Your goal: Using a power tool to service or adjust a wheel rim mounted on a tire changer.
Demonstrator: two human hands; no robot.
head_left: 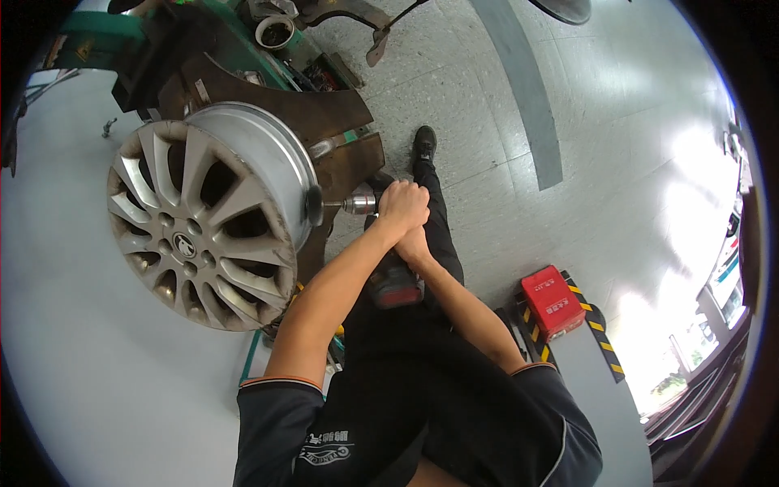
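A silver alloy wheel rim with many spokes stands upright on a machine at my left. Both my hands grip a cordless power drill with a red battery base. My left hand wraps the top of the drill body. My right hand holds the handle below it. The drill's chuck carries a dark round pad that presses against the outer edge of the rim.
A brown and green machine frame holds the rim. A red box sits on yellow-black striped blocks at the right. A grey floor stripe runs ahead. My shoe stands forward.
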